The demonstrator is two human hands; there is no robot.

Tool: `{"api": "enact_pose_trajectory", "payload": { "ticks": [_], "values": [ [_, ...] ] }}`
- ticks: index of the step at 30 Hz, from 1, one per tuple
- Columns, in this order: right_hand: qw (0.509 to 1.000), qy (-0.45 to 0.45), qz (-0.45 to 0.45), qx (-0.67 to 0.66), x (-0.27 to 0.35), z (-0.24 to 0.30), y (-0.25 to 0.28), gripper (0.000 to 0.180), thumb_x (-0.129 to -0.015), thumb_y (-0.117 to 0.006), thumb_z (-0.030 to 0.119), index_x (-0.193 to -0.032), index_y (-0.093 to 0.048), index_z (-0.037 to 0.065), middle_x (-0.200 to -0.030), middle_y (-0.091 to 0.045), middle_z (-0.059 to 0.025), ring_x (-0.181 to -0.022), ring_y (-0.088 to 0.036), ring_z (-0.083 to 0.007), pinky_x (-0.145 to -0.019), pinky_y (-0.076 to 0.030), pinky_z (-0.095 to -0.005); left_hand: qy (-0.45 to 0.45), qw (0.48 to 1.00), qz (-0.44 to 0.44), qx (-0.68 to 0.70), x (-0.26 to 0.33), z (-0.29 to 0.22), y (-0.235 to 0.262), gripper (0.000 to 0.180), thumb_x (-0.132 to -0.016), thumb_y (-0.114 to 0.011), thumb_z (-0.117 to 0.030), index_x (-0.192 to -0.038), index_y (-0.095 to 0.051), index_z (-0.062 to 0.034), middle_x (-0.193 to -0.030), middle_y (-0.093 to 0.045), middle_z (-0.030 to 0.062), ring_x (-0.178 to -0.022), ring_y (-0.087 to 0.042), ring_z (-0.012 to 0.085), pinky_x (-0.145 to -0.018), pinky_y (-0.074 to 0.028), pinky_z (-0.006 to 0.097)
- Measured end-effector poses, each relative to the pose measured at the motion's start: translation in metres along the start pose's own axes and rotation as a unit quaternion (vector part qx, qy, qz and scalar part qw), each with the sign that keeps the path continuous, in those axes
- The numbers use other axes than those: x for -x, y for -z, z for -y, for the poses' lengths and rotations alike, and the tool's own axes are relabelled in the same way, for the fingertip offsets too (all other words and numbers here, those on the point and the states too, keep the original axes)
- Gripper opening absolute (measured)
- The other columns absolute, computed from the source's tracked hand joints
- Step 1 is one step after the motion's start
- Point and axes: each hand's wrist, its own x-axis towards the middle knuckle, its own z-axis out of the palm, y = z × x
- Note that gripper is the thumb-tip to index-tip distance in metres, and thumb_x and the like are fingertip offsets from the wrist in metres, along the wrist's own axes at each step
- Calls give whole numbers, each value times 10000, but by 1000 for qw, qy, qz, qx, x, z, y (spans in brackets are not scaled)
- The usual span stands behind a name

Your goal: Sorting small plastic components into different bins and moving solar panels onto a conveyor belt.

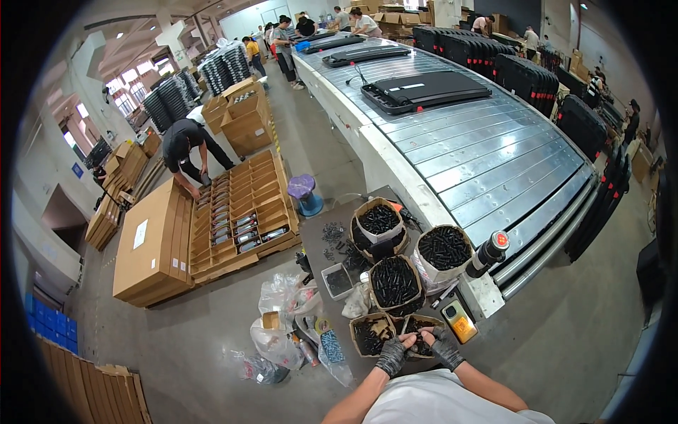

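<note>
Both my hands wear dark grey gloves and meet over two small cardboard boxes of black screws at the near edge of a dark worktable [319,240]. My left hand [390,355] rests on the rim between the left box [369,332] and the right box [422,329], fingers curled on small black parts. My right hand [445,348] reaches into the right box, fingers pinched on black screws. Just beyond stand three larger round bags of black screws [393,281].
A metal slat conveyor [480,152] runs away to the upper right, carrying black panels [424,90]. A phone [459,324] and a black bottle [487,254] lie at the right. Plastic bags [282,318] litter the floor at the left. A person [185,145] bends over open cartons.
</note>
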Motion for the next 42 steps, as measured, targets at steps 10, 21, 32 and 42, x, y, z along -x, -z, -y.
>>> {"api": "enact_pose_trajectory", "payload": {
  "ticks": [10,21,32,42],
  "values": [
    [999,-9,42,12,10,3,9,277,-876,-644,222,-1055,-663,10,-997,-672,-59,-943,-598,-140,-866,-463,-285,23,994,102,18,-2,13,9,300,-877,-651,-209,-1108,-633,-19,-957,-646,10,-886,-591,137,-833,-466,264],
    [861,-162,124,-465,-5,17,34,431,-916,-514,186,-1270,-468,-55,-1250,-533,-156,-1137,-540,-242,-1014,-415,-338,-56,998,3,38,9,-22,2,233,-852,-674,-97,-1071,-624,-37,-905,-661,80,-714,-600,140,-665,-501,241],
    [989,-24,102,-101,-13,-31,45,315,-830,-509,-1,-1134,-592,-1,-1071,-636,-96,-1018,-599,-225,-916,-464,-311,-118,992,34,-2,27,-21,7,220,-847,-663,-62,-1055,-602,-25,-987,-665,134,-832,-632,188,-738,-523,287],
    [970,31,131,202,-46,-73,4,156,-762,-584,23,-906,-641,49,-854,-667,-115,-825,-645,-262,-767,-499,-333,-127,991,-32,-34,36,-15,46,247,-849,-649,-56,-1079,-576,-1,-972,-665,160,-814,-655,229,-704,-553,328]
  ]
}}
